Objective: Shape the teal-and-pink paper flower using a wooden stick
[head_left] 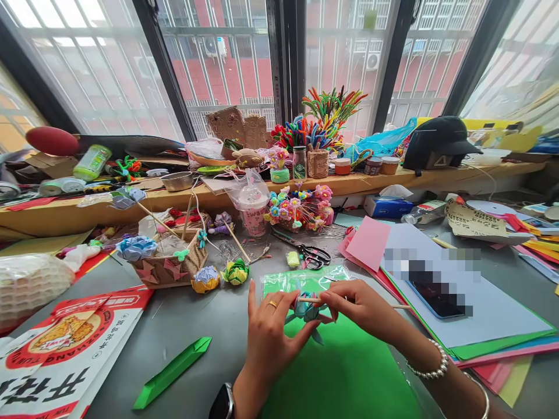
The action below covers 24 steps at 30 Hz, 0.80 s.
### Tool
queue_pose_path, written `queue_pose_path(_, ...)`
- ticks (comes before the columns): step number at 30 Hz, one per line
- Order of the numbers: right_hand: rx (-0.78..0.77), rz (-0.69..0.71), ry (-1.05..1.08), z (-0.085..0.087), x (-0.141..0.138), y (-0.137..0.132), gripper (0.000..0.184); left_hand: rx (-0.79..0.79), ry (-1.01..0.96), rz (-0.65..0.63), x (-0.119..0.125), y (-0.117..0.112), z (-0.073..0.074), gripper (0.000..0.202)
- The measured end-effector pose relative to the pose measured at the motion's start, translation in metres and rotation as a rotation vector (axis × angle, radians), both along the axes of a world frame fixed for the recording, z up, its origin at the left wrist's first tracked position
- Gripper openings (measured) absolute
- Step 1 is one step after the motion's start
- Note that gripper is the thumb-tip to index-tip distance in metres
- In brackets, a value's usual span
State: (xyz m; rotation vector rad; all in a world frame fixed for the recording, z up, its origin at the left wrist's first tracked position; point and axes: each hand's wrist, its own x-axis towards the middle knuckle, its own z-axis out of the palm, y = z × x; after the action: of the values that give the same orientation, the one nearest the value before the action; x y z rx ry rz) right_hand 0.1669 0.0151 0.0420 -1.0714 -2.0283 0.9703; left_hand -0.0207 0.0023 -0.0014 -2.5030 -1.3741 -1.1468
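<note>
My left hand [271,329], with a ring and a dark watch, is closed around a small blue and pink folded paper flower [311,313]. A thin pale stick [399,306] lies level across the flower. The fingertips of my right hand [364,305] pinch this stick, and its far end sticks out past the wrist. My fingers hide part of the flower's petals. Below both hands is a clear packet of green paper [332,372]. To the left, a folded green paper strip [172,372] rests on the grey table.
Black scissors [312,253] lie beyond the hands. At left stand a box of paper flowers [170,265] and a red-white paper bag [65,355]. A phone [437,294] rests on stacked coloured paper [493,326] at right. A lidded cup [254,209] stands near the sill.
</note>
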Motion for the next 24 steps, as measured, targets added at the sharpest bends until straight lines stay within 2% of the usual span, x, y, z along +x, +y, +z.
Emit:
queue_pose_path(4, -0.077, 0.015, 0.005, 0.0009, 0.0004, 0.0003, 0.04, -0.019, -0.013, -0.015, -0.0006, -0.0003, -0.0003, 0.032)
queue_pose_path(9, -0.092, -0.006, 0.026, 0.0014, 0.001, 0.0003, 0.055, -0.005, -0.011, 0.004, -0.0009, 0.001, -0.0016, 0.032)
queue_pose_path(16, -0.131, -0.02, -0.032, 0.0007, 0.002, 0.001, 0.054, 0.024, -0.001, 0.012, 0.0011, 0.0005, -0.002, 0.033)
queue_pose_path(20, -0.181, 0.028, 0.024, -0.0016, 0.0017, 0.0009, 0.039, 0.036, -0.004, 0.016, 0.0011, 0.0, -0.0012, 0.033)
queue_pose_path(24, -0.199, -0.007, 0.03, -0.0026, -0.0014, -0.0016, 0.018, 0.035, -0.002, 0.012, 0.0018, -0.0005, -0.0004, 0.033)
